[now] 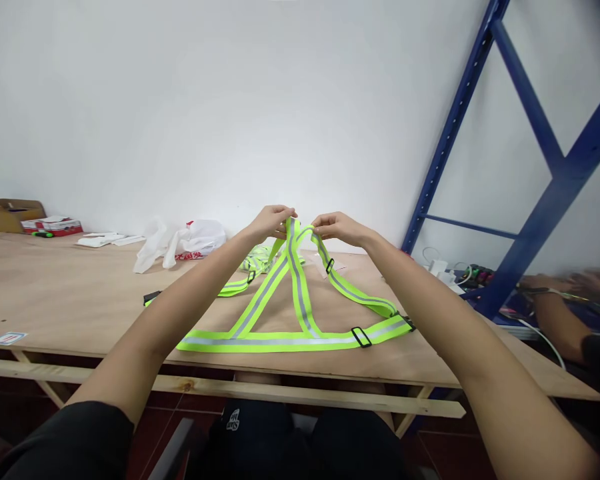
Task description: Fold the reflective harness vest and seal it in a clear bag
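Note:
A neon yellow-green reflective vest (301, 287), made of elastic straps with grey stripes, is spread on the table before me. Its waist strap runs along the near edge, and two straps rise from it and cross near the top. My left hand (273, 222) pinches one shoulder strap, while my right hand (341, 228) pinches the other, both lifted off the table. Black slider buckles (361, 337) sit on the straps, and a black clip (153, 297) lies at the left. My left forearm hides part of the waist strap.
Behind the vest lies a bundle of similar neon straps (258, 259). White plastic bags (200, 239), papers (103, 239) and a cardboard box (13, 215) stand to the left. A blue metal rack (545, 220) rises at the right, with another person's blurred arm (560, 320) beyond.

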Demonstrator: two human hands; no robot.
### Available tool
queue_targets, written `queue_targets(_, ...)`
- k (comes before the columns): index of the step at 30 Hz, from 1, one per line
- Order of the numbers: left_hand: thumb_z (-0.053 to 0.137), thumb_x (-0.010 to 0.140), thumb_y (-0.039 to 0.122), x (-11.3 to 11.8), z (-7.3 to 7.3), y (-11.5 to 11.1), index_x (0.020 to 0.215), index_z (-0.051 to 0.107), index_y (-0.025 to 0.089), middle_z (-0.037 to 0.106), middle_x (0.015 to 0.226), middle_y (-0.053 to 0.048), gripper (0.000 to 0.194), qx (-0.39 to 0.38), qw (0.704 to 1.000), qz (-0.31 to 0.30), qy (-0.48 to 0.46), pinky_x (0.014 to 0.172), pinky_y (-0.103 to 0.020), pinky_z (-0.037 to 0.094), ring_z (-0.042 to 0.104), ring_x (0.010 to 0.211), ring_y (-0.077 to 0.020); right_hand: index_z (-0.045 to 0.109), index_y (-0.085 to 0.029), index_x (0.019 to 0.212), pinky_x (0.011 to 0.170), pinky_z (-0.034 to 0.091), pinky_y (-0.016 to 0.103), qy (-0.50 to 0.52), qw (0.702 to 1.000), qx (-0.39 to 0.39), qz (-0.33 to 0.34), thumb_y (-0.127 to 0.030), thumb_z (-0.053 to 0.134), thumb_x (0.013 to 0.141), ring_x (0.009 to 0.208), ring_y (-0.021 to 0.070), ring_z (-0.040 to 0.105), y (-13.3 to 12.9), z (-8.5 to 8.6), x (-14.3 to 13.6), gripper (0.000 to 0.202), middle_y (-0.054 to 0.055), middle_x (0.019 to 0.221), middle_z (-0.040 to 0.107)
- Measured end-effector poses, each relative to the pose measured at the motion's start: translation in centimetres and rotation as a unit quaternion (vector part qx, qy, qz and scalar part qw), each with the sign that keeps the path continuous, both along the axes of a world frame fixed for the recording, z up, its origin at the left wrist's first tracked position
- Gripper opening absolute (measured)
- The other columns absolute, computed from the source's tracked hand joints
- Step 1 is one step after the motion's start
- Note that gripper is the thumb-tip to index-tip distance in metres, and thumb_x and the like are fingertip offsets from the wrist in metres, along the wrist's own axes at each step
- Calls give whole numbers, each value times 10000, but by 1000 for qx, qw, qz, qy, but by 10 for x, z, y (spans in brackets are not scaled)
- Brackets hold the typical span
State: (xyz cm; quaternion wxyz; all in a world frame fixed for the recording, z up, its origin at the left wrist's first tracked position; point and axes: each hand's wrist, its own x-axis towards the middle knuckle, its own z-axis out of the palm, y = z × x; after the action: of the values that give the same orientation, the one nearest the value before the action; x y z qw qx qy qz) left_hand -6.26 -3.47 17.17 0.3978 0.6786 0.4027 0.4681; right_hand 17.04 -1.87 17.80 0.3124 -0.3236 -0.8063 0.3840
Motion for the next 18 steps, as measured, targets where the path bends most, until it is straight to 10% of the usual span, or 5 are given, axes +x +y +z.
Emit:
queue_targets(6,803,754,502,10,4,-10,1144,590,186,681,910,-65,546,-36,992,-115,32,645,-303,561,668,702,-156,725,-158,830,811,509,348,29,999,17,11,-344,796,682,783,160,640,-11,3,-11,248,31,813,711)
queue_targets(18,857,702,358,2,15,-20,988,631,167,594,674,11,412,-106,977,-120,142,477,-219,467,569,513,-97,677,-154,733,709,470,294,29,999,5,27,-358,816,647,671,117,564,-12,-13,-22,262,-8,700,633)
